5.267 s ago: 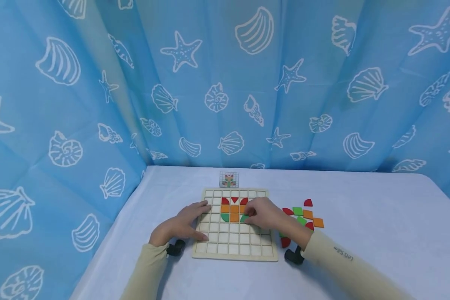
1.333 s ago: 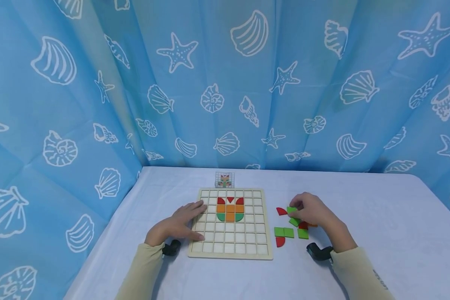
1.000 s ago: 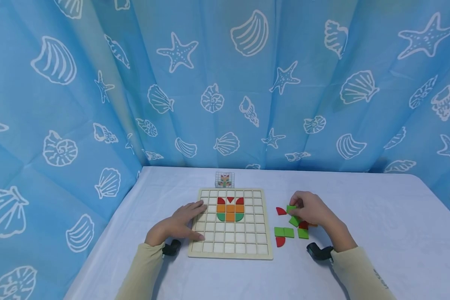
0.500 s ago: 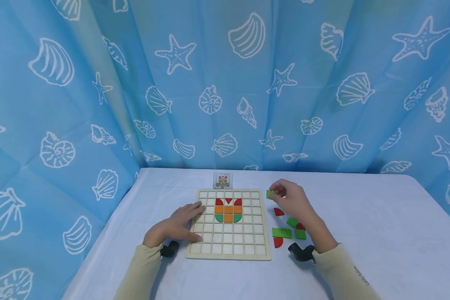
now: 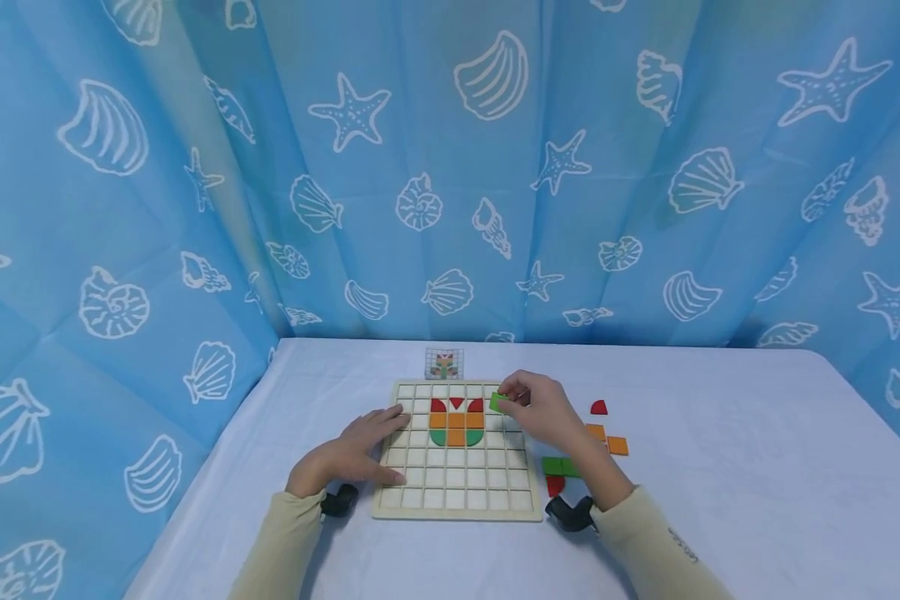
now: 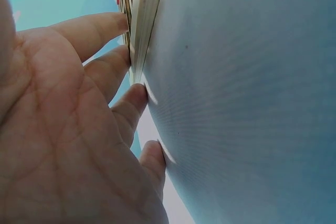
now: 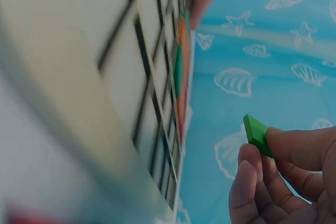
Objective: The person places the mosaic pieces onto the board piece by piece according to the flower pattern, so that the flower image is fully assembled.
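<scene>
The right hand (image 5: 543,407) is pinching a green tile (image 5: 497,403), its thumb and fingers (image 7: 286,140) grasping one end. The tile is projecting past the fingertips to the left in the head view, hovering over the upper right part of the grid board (image 5: 457,477), clear of its surface. In the right wrist view it is tilting, its free corner pointing up and to the left, its visible length slanting down rightward into the grip; foreshortening is keeping a true long axis uncertain. The left hand (image 5: 352,450) is grasping nothing: its fingers are spreading at the board's left edge, touching it. The board is lying on the table (image 5: 720,467).
</scene>
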### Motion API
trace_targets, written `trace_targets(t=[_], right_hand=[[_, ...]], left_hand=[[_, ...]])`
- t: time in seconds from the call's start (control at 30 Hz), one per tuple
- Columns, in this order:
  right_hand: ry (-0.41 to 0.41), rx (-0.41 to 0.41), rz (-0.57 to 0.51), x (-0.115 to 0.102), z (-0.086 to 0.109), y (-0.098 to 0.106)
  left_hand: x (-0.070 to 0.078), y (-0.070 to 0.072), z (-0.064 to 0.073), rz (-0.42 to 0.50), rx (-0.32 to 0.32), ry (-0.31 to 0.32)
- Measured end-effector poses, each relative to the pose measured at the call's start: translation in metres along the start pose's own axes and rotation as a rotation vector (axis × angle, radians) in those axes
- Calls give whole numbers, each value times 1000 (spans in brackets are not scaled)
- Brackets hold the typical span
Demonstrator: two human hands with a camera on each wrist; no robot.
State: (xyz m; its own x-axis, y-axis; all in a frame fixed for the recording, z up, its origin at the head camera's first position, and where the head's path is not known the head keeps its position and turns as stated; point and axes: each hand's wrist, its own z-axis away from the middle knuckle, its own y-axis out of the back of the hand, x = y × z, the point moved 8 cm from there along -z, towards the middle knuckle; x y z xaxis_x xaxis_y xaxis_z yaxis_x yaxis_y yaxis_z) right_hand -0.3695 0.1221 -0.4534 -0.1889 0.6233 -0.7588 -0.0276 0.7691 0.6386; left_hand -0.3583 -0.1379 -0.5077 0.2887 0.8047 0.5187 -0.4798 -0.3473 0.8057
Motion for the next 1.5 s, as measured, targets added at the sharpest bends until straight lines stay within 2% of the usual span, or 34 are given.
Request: trace_targets(t=[0.23,0.47,0.63,0.8,1.0,1.3,1.5], right_hand=[[29,-95,-32,-11,0,-24],[36,-174,-62,-19,3,-34],[56,-256,-63,-18,5,-48],[33,-313,-36,-13,7,-57],[86,-383,-33,-16,10,-67],[145,-392,23,-23,11,-72],[209,-407,139,-32,12,-76]], left_hand=[[2,-1,-1,-11,-3,1],[2,1,1,-10,-2,9],[1,1,2,-4,2,-13],[2,1,2,-4,8,-37],[0,2,1,-14,2,-17],[1,4,1,-3,6,-32],[2,3,2,1,11,-46]])
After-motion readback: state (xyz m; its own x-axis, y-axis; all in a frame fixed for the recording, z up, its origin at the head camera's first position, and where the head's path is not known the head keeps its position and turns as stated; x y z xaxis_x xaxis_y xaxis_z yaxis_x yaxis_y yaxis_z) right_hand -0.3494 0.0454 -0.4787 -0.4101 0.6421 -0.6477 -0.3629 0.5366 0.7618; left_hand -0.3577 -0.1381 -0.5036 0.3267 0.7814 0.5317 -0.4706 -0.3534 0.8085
